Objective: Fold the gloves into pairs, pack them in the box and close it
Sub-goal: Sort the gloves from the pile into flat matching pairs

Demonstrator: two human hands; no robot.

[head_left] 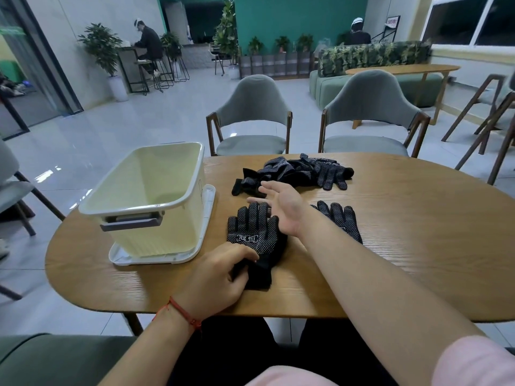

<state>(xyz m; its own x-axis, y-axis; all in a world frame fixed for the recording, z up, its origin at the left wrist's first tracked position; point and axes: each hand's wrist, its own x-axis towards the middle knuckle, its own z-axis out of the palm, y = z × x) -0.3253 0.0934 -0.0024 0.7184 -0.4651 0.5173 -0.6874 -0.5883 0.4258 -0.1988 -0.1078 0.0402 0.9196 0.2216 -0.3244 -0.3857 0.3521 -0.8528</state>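
Observation:
A black dotted glove (255, 235) lies flat in front of me, fingers pointing away. My left hand (217, 277) rests on its cuff, fingers curled over the fabric and pinching it. My right hand (281, 207) hovers open above the glove's fingertips, palm turned left. A second flat glove (344, 220) lies just right of my right wrist. A heap of several more black gloves (298, 172) sits further back. The pale yellow box (147, 201) stands open on its white lid (207, 204) at the left.
The oval wooden table (404, 246) has bare surface to the right. Two grey chairs (250, 118) stand at its far side. Other chairs stand at the left and right edges of view.

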